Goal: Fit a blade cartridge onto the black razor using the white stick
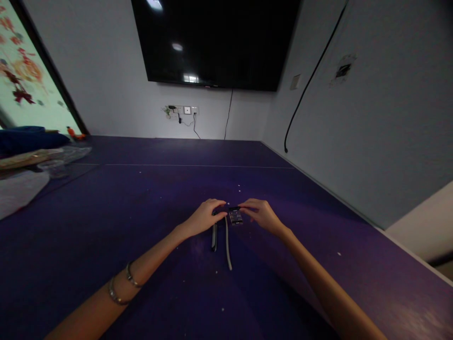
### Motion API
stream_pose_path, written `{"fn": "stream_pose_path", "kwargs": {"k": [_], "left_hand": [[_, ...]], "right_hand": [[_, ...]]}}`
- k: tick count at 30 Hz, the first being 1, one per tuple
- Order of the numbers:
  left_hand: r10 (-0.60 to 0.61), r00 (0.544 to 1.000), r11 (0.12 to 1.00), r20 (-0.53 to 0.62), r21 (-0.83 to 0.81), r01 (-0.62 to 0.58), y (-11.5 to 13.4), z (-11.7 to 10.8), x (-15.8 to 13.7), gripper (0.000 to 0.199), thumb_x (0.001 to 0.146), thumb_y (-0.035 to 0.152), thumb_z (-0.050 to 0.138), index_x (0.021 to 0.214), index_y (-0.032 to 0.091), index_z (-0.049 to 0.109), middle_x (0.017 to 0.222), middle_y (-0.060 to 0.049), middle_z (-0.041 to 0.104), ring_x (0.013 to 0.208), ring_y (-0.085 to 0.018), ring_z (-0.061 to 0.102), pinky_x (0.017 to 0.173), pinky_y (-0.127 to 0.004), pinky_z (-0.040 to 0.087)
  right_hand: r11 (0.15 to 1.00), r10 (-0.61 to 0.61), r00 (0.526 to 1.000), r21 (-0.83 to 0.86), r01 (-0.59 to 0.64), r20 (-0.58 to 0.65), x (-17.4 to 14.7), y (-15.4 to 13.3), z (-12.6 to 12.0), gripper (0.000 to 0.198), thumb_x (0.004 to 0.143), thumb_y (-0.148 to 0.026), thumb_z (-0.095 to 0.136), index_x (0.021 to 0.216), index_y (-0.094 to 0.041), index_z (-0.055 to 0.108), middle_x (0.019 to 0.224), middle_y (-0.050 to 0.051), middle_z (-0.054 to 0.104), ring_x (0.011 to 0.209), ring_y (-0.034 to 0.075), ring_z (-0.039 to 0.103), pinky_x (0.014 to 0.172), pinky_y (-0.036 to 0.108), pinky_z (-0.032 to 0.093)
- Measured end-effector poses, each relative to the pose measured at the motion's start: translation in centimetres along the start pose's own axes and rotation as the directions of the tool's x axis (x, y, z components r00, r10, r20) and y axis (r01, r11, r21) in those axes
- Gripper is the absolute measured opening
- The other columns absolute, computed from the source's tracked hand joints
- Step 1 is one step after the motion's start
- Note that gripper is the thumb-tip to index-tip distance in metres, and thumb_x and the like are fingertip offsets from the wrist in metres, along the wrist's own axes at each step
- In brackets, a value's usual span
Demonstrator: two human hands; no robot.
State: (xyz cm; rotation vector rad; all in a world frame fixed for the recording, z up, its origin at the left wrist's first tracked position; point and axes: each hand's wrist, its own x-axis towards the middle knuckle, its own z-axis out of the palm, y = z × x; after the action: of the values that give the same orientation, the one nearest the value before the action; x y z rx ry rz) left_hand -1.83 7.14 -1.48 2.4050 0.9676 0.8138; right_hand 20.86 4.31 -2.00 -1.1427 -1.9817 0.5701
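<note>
A small dark circuit board [235,217] lies on the purple surface between my two hands. My right hand [262,215] pinches a small black strip [234,208] at the board's far edge, thumb and index finger together. On the board's other side, my left hand [204,218] has its thumb and index finger apart, pointing at the board with a gap between them. Under and beside my left fingertips lies a curved grey strip [228,248], reaching toward me. Left of it rests a shorter grey and black piece [214,237], its upper end partly hidden by my left hand.
The purple surface [148,269] carries scattered small white specks. At far left lie clear plastic packaging [24,189] and a dark blue cloth [30,139]. A grey wall [371,137] borders the right side, with a hanging black cable [307,87]. A large television [219,42] hangs ahead.
</note>
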Motion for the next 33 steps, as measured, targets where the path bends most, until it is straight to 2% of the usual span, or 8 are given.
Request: {"fn": "stream_pose_path", "kwargs": {"k": [4, 7, 10, 16, 21, 24, 33], "left_hand": [[0.047, 0.996, 0.973, 0.079, 0.223, -0.063, -0.2, 1.5, 0.7, 0.046, 0.077, 0.034, 0.062, 0.118, 0.014, 0.053, 0.116, -0.013, 0.059, 0.109, -0.025, 0.051, 0.093, -0.039, 0.039], [0.027, 0.988, 0.948, 0.154, 0.309, -0.074, -0.5, 2.9, 1.5, 0.055, 0.075, 0.038, 0.063, 0.122, 0.012, 0.048, 0.117, -0.017, 0.057, 0.11, -0.029, 0.05, 0.092, -0.041, 0.038], [0.012, 0.985, 0.931, 0.174, 0.356, -0.075, -0.6, 4.1, 1.9, 0.06, 0.074, 0.038, 0.063, 0.124, 0.01, 0.044, 0.117, -0.019, 0.057, 0.11, -0.031, 0.051, 0.09, -0.042, 0.038], [0.038, 0.977, 0.918, 0.21, 0.379, -0.117, -0.8, 5.1, 2.2, 0.065, 0.072, 0.033, 0.063, 0.127, 0.008, 0.04, 0.116, -0.02, 0.058, 0.108, -0.031, 0.053, 0.09, -0.04, 0.038], [0.048, 0.981, 0.924, 0.188, 0.365, -0.115, -1.1, 5.3, 2.3, 0.058, 0.073, 0.025, 0.059, 0.126, 0.01, 0.041, 0.113, -0.017, 0.06, 0.106, -0.029, 0.055, 0.091, -0.04, 0.038], [0.061, 0.981, 0.923, 0.186, 0.364, -0.127, -1.2, 5.3, 2.3, 0.054, 0.073, 0.024, 0.058, 0.124, 0.011, 0.043, 0.112, -0.017, 0.06, 0.106, -0.029, 0.055, 0.091, -0.04, 0.038], [0.066, 0.979, 0.919, 0.193, 0.37, -0.134, -1.2, 5.2, 2.3, 0.051, 0.072, 0.023, 0.057, 0.12, 0.01, 0.047, 0.112, -0.017, 0.06, 0.106, -0.03, 0.054, 0.09, -0.041, 0.038]], "right_hand": [[0.996, 0.091, 0.995, -0.011, -0.091, 0.043, 0.1, 2.4, -0.2, 0.029, 0.081, -0.037, 0.053, 0.094, -0.017, 0.07, 0.089, 0.007, 0.063, 0.07, 0.015, 0.06, 0.042, 0.021, 0.05], [0.991, 0.13, 0.99, -0.02, -0.129, 0.062, 0.1, 3.7, 0.1, 0.029, 0.08, -0.037, 0.054, 0.094, -0.017, 0.07, 0.09, 0.008, 0.063, 0.069, 0.015, 0.06, 0.04, 0.02, 0.049], [0.992, 0.122, 0.99, -0.023, -0.121, 0.073, 0.0, 4.3, 0.5, 0.03, 0.08, -0.037, 0.054, 0.094, -0.016, 0.07, 0.09, 0.008, 0.063, 0.068, 0.015, 0.06, 0.04, 0.02, 0.048], [0.994, 0.082, 0.991, -0.08, -0.073, 0.109, 0.0, 3.9, 0.9, 0.026, 0.082, -0.031, 0.053, 0.095, -0.017, 0.07, 0.092, 0.009, 0.064, 0.076, 0.016, 0.061, 0.046, 0.02, 0.048], [0.989, 0.019, 0.993, -0.148, -0.002, 0.115, 0.1, 4.1, 0.9, 0.021, 0.082, -0.024, 0.054, 0.09, -0.018, 0.072, 0.087, 0.007, 0.066, 0.081, 0.017, 0.061, 0.07, 0.028, 0.05], [0.988, 0.007, 0.993, -0.155, 0.012, 0.116, 0.1, 4.4, 1.0, 0.02, 0.081, -0.023, 0.055, 0.09, -0.019, 0.072, 0.088, 0.007, 0.066, 0.082, 0.017, 0.062, 0.079, 0.031, 0.048], [0.981, 0.041, 0.99, -0.194, -0.014, 0.138, 0.0, 4.2, 1.2, 0.02, 0.082, -0.024, 0.055, 0.092, -0.022, 0.072, 0.093, 0.005, 0.066, 0.083, 0.017, 0.062, 0.079, 0.03, 0.047]]}}
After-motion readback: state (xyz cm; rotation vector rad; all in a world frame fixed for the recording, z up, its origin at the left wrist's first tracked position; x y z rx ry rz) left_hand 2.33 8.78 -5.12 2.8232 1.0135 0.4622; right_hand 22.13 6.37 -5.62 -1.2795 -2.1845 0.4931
